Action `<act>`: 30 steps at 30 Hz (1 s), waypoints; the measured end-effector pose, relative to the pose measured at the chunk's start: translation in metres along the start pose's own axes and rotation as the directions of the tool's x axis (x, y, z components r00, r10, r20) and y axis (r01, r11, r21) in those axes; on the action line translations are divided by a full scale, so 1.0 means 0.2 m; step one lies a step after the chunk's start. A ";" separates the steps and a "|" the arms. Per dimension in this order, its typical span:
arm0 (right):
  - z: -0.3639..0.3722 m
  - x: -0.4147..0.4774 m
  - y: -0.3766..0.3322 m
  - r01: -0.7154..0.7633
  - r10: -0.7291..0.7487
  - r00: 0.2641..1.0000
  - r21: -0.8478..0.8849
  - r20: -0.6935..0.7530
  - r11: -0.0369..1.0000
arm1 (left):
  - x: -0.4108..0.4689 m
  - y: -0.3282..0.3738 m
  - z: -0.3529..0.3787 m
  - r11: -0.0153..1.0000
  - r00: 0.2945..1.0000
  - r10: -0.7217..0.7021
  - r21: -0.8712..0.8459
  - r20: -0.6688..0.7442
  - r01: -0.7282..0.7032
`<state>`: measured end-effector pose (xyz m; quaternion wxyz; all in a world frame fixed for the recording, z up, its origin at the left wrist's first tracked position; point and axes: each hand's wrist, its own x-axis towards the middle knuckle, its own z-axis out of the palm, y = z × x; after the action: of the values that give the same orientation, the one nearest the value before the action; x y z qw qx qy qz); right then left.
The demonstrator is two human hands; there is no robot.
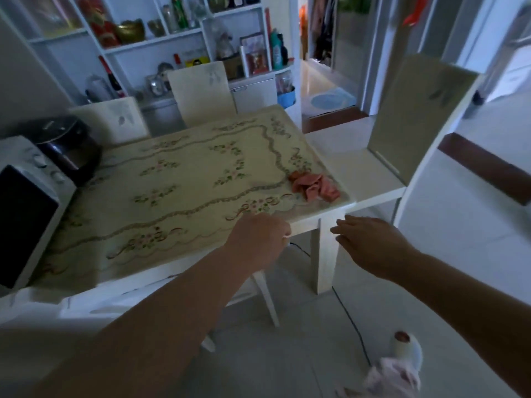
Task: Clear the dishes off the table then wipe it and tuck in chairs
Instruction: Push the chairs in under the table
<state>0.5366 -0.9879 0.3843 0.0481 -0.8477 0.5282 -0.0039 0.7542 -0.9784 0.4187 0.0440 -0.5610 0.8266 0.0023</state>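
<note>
A: Starting nearest: what lies this side of the table (184, 202)?
B: A foot (405, 347) in a pale slipper, blurred, on the tiles. A dark cord (352, 317) runs across the floor below the table's near corner.
A: Hands?
B: Both are at that near right corner. Left hand (260, 239) is over the edge, fingers bent down; cannot tell whether they grip it. Right hand (370, 242) is just off the corner, fingers loose and extended, holding nothing.
A: On the table?
B: Pink cloth (314, 186), crumpled, by the right edge. Microwave (26, 219) and cooker (69, 147) at the left end.
A: Chairs?
B: Right chair (416, 124) stands out from the table, seat showing. Far chairs (201, 90) have their backs close against the far edge. Shelves (149, 44) are beyond them.
</note>
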 end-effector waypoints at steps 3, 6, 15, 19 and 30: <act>-0.05 -0.05 0.36 -0.065 0.066 0.996 0.018 -0.053 0.998 | 0.34 0.25 0.00 0.998 0.997 0.067 -0.003 -0.024 -0.067; -0.09 -0.04 0.79 -0.119 0.119 0.991 0.007 -0.064 0.993 | 0.74 0.55 0.03 0.995 0.994 0.095 -0.011 -0.046 -0.096; -0.28 0.19 2.01 -0.170 0.172 0.985 0.098 -0.016 0.981 | 1.78 1.25 -0.09 0.992 0.997 -0.064 -0.105 0.041 0.068; -0.43 0.33 2.36 -0.132 0.137 0.990 0.117 -0.040 0.984 | 2.08 1.35 -0.21 0.984 0.991 -0.125 -0.120 0.044 0.130; -0.61 0.93 3.27 -0.015 0.028 0.988 0.089 -0.154 0.996 | 3.05 1.56 -0.34 0.959 0.977 -0.197 -0.224 -0.082 0.174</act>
<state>0.0256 -1.4509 0.4419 0.0438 -0.8362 0.5388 -0.0925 0.2358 -1.4312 0.4257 -0.0598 -0.6369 0.7664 0.0587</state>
